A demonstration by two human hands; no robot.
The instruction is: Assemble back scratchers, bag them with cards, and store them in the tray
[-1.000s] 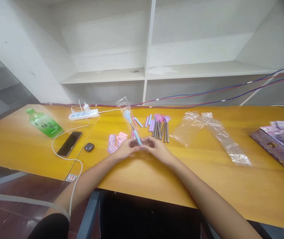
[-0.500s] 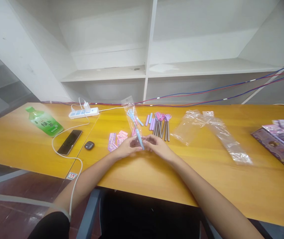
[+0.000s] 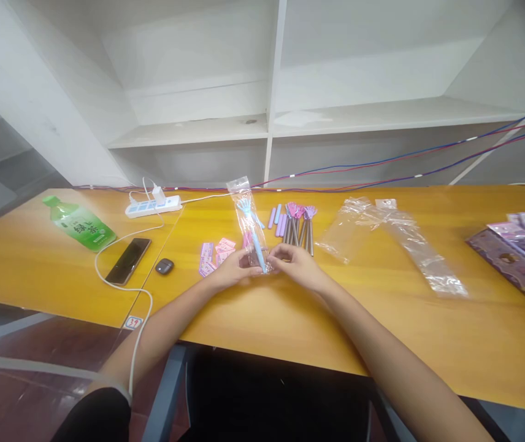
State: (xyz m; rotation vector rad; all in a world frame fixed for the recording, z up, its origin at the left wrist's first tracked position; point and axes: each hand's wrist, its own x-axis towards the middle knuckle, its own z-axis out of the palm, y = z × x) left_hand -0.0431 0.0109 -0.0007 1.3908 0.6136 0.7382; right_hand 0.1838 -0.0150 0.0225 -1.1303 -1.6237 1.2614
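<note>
A light blue back scratcher with a hand-shaped head lies inside a clear plastic bag, tilted away from me above the table. My left hand is closed on the handle end through the bag. On the other side, my right hand pinches the bag's lower edge near the handle's end. Just beyond my hands are several back scratchers with pink and purple heads and metal rods. Short purple and blue tubes lie beside them. Pink and purple printed cards rest left of the bag.
Clear plastic bags lie to the right, and a patterned box with packets stands at the far right. On the left are a green bottle, a phone, a small black case and a power strip with a white cable.
The bagged back scratcher stays between my hands and has shifted only slightly. My right fingers have moved slightly right, from the handle's end to the bag's edge.
</note>
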